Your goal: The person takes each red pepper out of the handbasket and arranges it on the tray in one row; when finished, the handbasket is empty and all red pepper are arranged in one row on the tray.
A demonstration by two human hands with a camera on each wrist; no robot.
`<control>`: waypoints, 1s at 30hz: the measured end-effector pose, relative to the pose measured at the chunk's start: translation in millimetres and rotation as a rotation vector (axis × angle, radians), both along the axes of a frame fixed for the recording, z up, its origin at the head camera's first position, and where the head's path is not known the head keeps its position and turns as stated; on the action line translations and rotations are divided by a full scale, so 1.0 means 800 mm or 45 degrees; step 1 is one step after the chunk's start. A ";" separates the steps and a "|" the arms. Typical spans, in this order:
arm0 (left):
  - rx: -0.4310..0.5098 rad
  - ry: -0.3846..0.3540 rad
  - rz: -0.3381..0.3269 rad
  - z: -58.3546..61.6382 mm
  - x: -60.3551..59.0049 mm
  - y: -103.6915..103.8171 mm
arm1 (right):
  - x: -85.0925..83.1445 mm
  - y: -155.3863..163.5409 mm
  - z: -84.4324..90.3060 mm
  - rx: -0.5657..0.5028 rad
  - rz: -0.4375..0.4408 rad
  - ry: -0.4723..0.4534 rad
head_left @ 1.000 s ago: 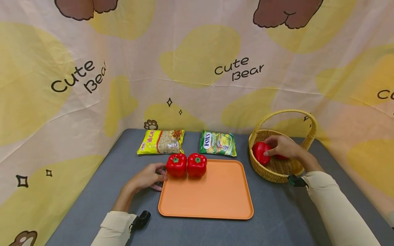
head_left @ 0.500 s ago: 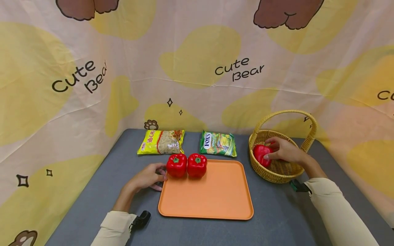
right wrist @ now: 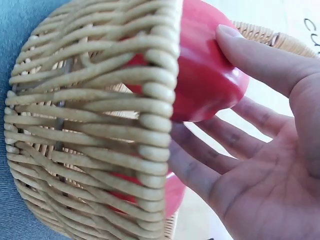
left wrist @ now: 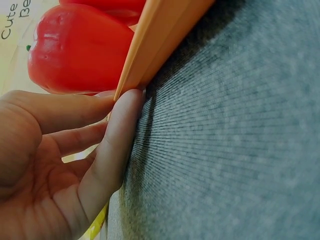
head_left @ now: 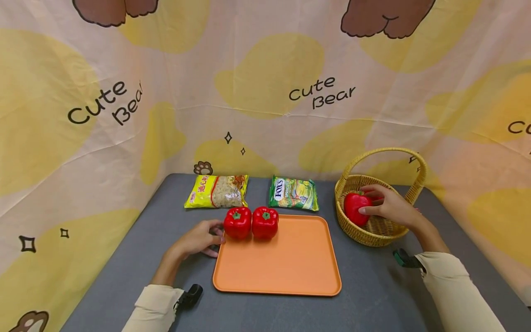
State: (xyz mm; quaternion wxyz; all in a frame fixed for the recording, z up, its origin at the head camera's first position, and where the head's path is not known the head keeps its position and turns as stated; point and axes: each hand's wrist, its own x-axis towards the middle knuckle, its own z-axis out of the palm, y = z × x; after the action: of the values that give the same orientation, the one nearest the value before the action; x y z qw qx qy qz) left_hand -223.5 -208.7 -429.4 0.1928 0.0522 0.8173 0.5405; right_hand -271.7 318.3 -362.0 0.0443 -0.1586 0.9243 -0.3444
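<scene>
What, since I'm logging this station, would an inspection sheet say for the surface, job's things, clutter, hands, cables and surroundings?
Surface: flat grey tabletop.
Job's things: orange tray bears left pepper and right pepper at its far left corner; wicker basket stands right of the tray, with a held pepper partly above its rim and another red item inside.
Clutter: yellow packet and green FOX'S packet lie behind the tray.
Hands: left hand pinches the tray's left rim; right hand grips the held pepper.
Cables: nothing seen.
Surroundings: Cute Bear fabric backdrop.
</scene>
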 end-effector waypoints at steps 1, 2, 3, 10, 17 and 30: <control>-0.002 0.001 -0.001 0.000 0.000 0.000 | 0.003 0.000 0.002 -0.008 -0.012 0.000; -0.004 0.001 -0.001 0.001 0.000 0.000 | 0.006 -0.001 0.003 -0.014 -0.022 -0.001; -0.004 0.001 0.001 0.001 0.000 0.000 | 0.008 -0.001 0.004 -0.018 -0.031 0.000; -0.017 0.001 0.008 0.001 0.000 -0.001 | 0.025 -0.005 0.013 -0.061 -0.078 0.016; -0.022 -0.007 0.011 -0.001 -0.002 -0.002 | 0.040 -0.016 0.020 -0.089 -0.081 0.078; -0.034 -0.005 0.016 0.000 -0.001 0.000 | 0.063 -0.055 0.028 -0.111 0.004 0.241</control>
State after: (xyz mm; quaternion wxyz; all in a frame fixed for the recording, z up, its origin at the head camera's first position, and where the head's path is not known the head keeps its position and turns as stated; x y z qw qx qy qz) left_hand -224.5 -208.5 -429.6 0.1916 0.0435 0.8244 0.5308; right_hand -221.4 274.1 -339.9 -0.0495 -0.1936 0.9082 -0.3678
